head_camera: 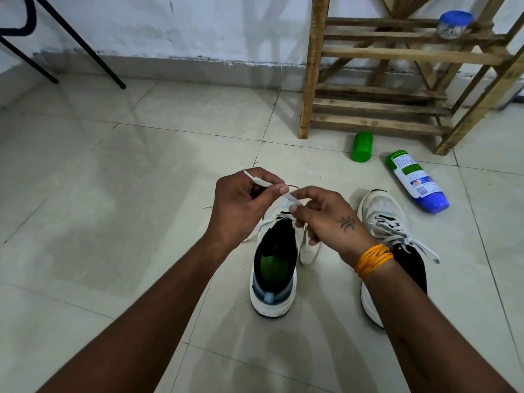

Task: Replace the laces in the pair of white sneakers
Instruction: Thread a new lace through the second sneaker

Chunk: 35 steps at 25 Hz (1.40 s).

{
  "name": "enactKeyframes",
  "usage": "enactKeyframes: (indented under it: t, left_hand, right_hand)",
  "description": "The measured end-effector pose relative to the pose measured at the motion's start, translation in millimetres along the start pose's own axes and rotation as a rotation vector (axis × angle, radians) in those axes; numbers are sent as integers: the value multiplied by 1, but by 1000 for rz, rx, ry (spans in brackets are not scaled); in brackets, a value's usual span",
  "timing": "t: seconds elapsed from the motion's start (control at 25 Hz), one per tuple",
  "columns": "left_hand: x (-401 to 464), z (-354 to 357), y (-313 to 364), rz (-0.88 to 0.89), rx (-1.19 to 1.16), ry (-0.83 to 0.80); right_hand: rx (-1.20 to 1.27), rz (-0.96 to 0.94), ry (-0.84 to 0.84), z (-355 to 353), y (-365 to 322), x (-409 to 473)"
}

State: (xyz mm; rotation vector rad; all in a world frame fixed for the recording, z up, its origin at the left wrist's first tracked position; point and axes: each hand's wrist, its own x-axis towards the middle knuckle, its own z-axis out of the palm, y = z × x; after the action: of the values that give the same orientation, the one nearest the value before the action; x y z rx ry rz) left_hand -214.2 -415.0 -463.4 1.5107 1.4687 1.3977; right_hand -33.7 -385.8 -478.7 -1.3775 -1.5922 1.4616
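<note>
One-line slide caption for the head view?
Both hands, left hand and right hand, pinch a flat white lace over the white mesh sneaker.

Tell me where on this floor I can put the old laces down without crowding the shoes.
Bare tile lies left of the left sneaker, out toward the black chair legs. Also between the hands and the wall. Crowded: right side, where the right sneaker, bottle, green container and wooden rack cluster.

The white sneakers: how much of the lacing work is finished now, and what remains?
The right sneaker already looks laced, its ends loose. The left sneaker is in hand: only the lowest eyelets look threaded, and the left hand and right hand each pinch the white lace. Left: the upper eyelets and the tying.
</note>
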Motion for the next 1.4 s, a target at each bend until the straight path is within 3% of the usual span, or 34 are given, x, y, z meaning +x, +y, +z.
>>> enactKeyframes:
  t: [0.12, 0.48, 0.64, 0.8, 0.96, 1.08, 1.2, 1.4]
  left_hand:
    - [-1, 3, 1, -6, 30, -49]
    - [3, -9, -23, -162, 288, -107]
    - [5, -13, -31, -204, 284, -149]
    - [-1, -3, -31, -108, 350, -172]
    - [-8, 11, -33, -25, 331, -159]
    - [-11, 12, -46, -129, 417, -139]
    - [-18, 17, -58, -284, 803, -283]
    - [-19, 29, -64, -443, 705, -137]
  right_hand:
    - [210, -80, -80, 9, -15, -3]
    - [124, 26, 178, -2, 22, 6]
    - [-78, 22, 289, -6, 38, 12]
    - [-570, -236, 263, -3, 37, 8]
    - [-206, -197, -24, 8, 27, 12]
    - [-81, -108, 82, 10, 38, 18]
    - [-53, -59, 176, 10, 49, 25]
    - [-182, -20, 170, 23, 56, 38]
